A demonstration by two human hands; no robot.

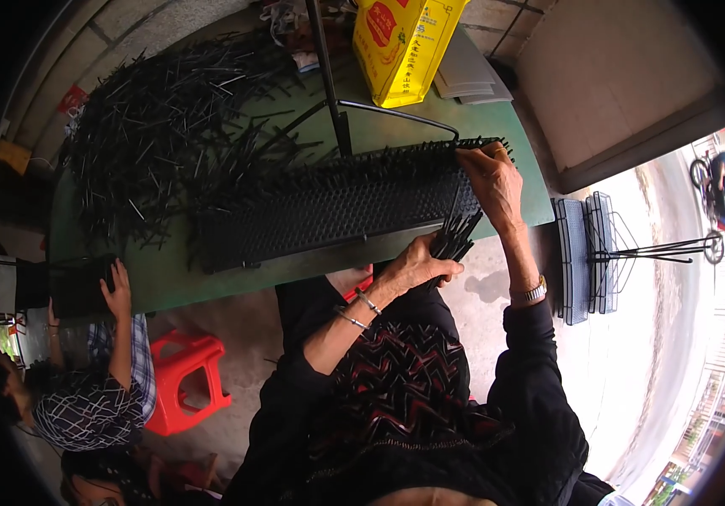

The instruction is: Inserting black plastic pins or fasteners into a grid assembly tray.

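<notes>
My left hand (pixel 416 265) is closed round a bundle of thin black plastic sticks (pixel 457 234), just off the table's front edge. Across the table lies a long black perforated rack (pixel 312 218) with a mesh of small holes. Rows of short black sticks (pixel 379 162) stand up along its far side. At the rack's right end my right hand (pixel 497 187) pinches finger and thumb together among these upright sticks. Whatever sits between those fingertips is too small to make out. A thin black metal rod frame (pixel 400 116) rises from the rack.
A big heap of loose black sticks (pixel 169 110) covers the green table's (pixel 202 291) left part. Behind the rack are a yellow bag (pixel 400 59) and grey sheets (pixel 472 76). Similar racks (pixel 586 257) stand at right. Another person's hand (pixel 116 291) touches the table near a red stool (pixel 185 379).
</notes>
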